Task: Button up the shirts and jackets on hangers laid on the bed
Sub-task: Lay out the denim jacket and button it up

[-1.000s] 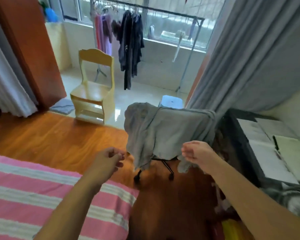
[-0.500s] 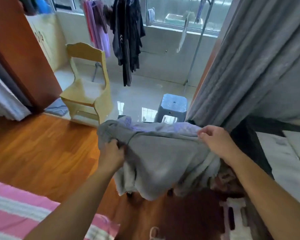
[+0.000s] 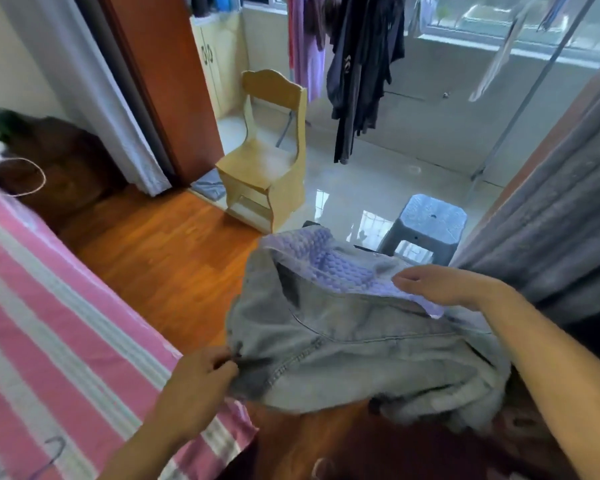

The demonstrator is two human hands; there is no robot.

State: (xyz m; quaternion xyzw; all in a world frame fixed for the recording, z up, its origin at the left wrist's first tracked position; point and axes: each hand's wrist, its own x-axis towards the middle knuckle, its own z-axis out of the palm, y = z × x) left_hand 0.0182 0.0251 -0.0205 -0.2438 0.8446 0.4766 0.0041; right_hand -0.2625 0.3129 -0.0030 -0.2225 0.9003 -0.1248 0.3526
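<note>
Pink-striped bed (image 3: 66, 334) at left. Left hand (image 3: 201, 386) pinches the hem of a grey denim jacket (image 3: 343, 344), held up over the wooden floor (image 3: 160, 258) just beside the bed. Right hand (image 3: 444, 285) grips its lilac-lined collar.

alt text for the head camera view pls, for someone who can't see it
Two bare hands lift a grey denim jacket with a lilac textured lining: the left hand pinches its edge and the right hand grips the collar. A pink striped bed lies at left; a wooden chair and blue stool stand beyond.
</note>
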